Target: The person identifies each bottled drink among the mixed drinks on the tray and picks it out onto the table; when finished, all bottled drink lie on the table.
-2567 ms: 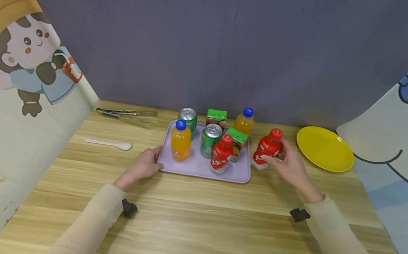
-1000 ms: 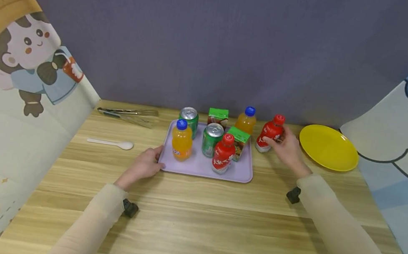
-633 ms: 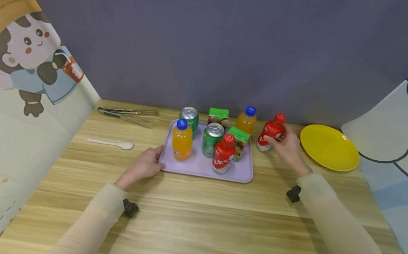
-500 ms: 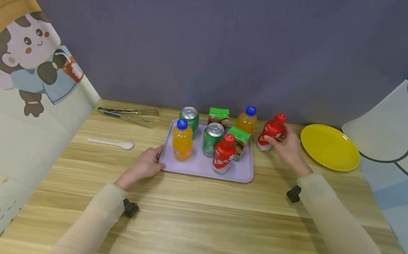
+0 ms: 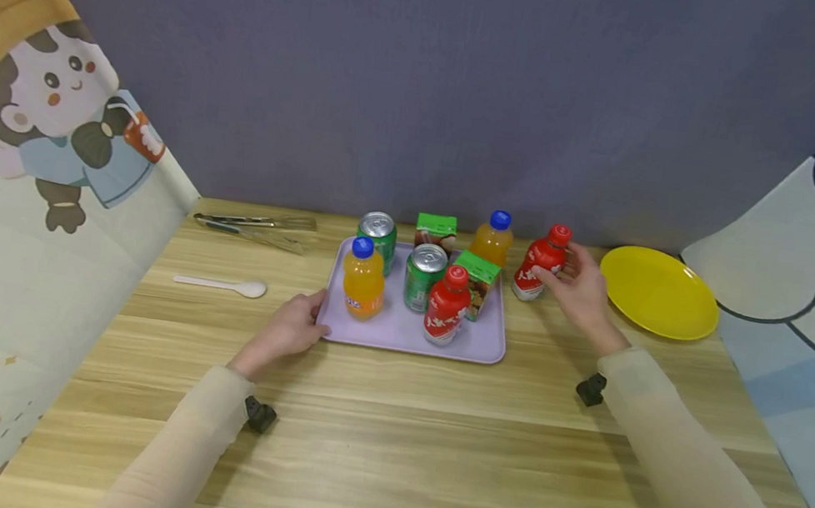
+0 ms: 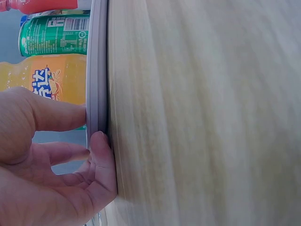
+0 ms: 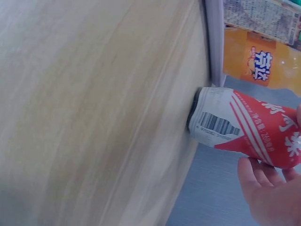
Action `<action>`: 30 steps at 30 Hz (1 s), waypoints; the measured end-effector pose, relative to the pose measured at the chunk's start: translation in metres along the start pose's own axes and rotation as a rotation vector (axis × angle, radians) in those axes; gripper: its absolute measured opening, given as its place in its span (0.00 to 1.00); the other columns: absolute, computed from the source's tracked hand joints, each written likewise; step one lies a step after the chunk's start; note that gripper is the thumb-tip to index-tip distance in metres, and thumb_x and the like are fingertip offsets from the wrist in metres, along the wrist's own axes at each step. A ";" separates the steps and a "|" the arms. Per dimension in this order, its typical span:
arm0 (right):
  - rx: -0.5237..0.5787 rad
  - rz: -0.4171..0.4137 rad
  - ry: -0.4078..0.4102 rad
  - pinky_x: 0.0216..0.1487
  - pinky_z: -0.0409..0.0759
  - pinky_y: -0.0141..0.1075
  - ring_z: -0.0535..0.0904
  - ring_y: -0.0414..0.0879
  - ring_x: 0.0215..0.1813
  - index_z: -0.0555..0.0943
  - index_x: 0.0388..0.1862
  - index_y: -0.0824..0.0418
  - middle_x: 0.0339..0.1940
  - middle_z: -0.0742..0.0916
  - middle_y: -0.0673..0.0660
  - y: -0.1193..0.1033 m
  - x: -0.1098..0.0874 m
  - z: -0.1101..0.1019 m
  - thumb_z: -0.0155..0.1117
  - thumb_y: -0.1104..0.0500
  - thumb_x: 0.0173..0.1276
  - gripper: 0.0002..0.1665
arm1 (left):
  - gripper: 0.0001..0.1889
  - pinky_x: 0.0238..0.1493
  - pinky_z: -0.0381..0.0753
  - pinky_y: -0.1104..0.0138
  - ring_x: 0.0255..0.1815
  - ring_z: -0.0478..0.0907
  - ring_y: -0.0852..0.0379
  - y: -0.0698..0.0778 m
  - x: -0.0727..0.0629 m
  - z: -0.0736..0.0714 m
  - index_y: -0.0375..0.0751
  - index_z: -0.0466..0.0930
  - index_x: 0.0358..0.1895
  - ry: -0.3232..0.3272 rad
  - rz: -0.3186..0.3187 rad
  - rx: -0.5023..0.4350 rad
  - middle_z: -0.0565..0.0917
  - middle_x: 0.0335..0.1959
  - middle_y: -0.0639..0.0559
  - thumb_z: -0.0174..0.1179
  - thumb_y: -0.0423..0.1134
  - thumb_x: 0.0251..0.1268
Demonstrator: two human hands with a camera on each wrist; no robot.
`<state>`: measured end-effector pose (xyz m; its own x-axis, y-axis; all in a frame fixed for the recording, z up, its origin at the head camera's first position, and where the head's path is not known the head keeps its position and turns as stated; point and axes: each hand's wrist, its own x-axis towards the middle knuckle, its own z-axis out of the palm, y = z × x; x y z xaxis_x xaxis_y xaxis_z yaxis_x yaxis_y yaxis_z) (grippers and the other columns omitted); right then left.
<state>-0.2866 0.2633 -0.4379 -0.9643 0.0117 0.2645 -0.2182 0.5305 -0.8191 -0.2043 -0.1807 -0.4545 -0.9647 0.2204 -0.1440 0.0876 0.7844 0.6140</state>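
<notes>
A lilac tray [image 5: 390, 338] bears drinks: an orange soda bottle [image 5: 363, 287], green cans [image 5: 423, 283], green-topped juice cartons [image 5: 476, 274], another orange bottle [image 5: 493, 243] and a red drink bottle [image 5: 446, 313]. At the tray's left edge my left hand [image 5: 289, 326] pinches the rim, thumb above and fingertips low on its outer side in the left wrist view. My right hand [image 5: 584, 295] has thumb and fingers around a second red drink bottle [image 5: 542, 265], right of the tray. In the right wrist view this bottle's white base [image 7: 211, 115] is at the tabletop, beside the tray corner.
A yellow plate [image 5: 660, 293] lies at the back right. Metal tongs [image 5: 252, 228] and a white spoon [image 5: 223, 285] lie left of the tray. A dark wall [image 5: 426, 88] borders the wooden table at the back, with printed cartoon panels on both sides.
The right-hand red bottle has shifted toward the back wall since the earliest frame. Over the last half second it stays put, while my right hand edges slightly upward along it. My left hand keeps its place.
</notes>
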 end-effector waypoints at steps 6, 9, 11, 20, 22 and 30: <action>0.005 0.034 0.023 0.56 0.72 0.51 0.73 0.60 0.59 0.63 0.68 0.69 0.62 0.74 0.69 -0.006 -0.005 -0.005 0.69 0.53 0.62 0.41 | 0.36 0.50 0.77 0.56 0.49 0.76 0.45 0.000 0.001 0.000 0.25 0.56 0.69 -0.006 0.000 -0.005 0.78 0.49 0.32 0.63 0.31 0.60; 0.004 0.011 0.045 0.55 0.74 0.50 0.73 0.59 0.58 0.65 0.67 0.68 0.61 0.75 0.67 -0.009 -0.008 -0.007 0.69 0.54 0.62 0.39 | 0.36 0.50 0.76 0.55 0.49 0.76 0.44 -0.001 0.001 0.000 0.24 0.56 0.69 -0.005 0.008 -0.005 0.78 0.49 0.31 0.63 0.31 0.60; -0.002 -0.007 0.065 0.54 0.75 0.49 0.74 0.58 0.57 0.66 0.65 0.68 0.60 0.76 0.66 -0.011 -0.010 -0.009 0.69 0.54 0.62 0.38 | 0.36 0.50 0.77 0.56 0.47 0.76 0.44 -0.002 0.001 0.000 0.24 0.57 0.69 -0.003 0.010 -0.007 0.79 0.48 0.32 0.63 0.31 0.59; 0.004 -0.062 0.147 0.47 0.78 0.32 0.78 0.53 0.52 0.71 0.57 0.68 0.51 0.81 0.61 -0.026 -0.021 -0.014 0.71 0.56 0.60 0.31 | 0.36 0.48 0.77 0.56 0.44 0.76 0.46 0.000 0.000 -0.001 0.24 0.57 0.69 0.001 0.011 -0.014 0.79 0.46 0.33 0.63 0.30 0.59; 0.010 -0.082 0.152 0.47 0.78 0.32 0.78 0.53 0.51 0.72 0.56 0.68 0.51 0.82 0.61 -0.031 -0.023 -0.013 0.71 0.57 0.60 0.30 | 0.36 0.49 0.77 0.56 0.45 0.76 0.46 0.001 0.000 -0.001 0.24 0.57 0.69 0.000 0.005 -0.014 0.79 0.47 0.33 0.63 0.30 0.59; 0.058 -0.132 0.114 0.51 0.77 0.47 0.78 0.58 0.51 0.71 0.56 0.72 0.51 0.81 0.66 -0.043 -0.027 -0.007 0.70 0.64 0.61 0.27 | 0.36 0.46 0.78 0.58 0.42 0.75 0.48 0.002 0.000 -0.001 0.25 0.57 0.70 -0.006 -0.015 -0.014 0.79 0.48 0.34 0.63 0.31 0.59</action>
<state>-0.2505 0.2459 -0.4059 -0.9043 0.0432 0.4248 -0.3530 0.4840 -0.8007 -0.2041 -0.1799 -0.4526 -0.9645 0.2118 -0.1580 0.0692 0.7795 0.6226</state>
